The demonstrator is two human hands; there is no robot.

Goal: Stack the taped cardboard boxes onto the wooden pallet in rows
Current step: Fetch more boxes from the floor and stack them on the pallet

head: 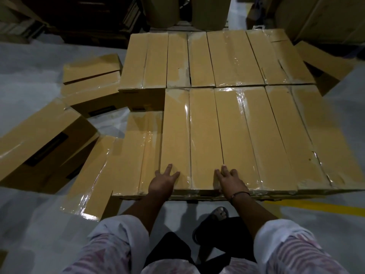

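Observation:
Taped cardboard boxes lie in two rows on the pallet, a far row (217, 60) and a near row (256, 135). The pallet itself is almost hidden; only a dark strip (189, 198) shows under the near edge. My left hand (164, 180) rests with spread, straight fingers on the near end of the upper box (187, 135). My right hand (231, 180) lies flat on the same box's right near corner. Left of that box, a lower box (138, 151) sits one layer down.
Loose boxes lie on the grey floor at left: a large one (39, 143), a narrow one (92, 178) and a stacked pair (92, 76). Another box (324, 62) leans at the far right. Big rolls (164, 10) stand behind. A yellow floor line (316, 206) runs at right.

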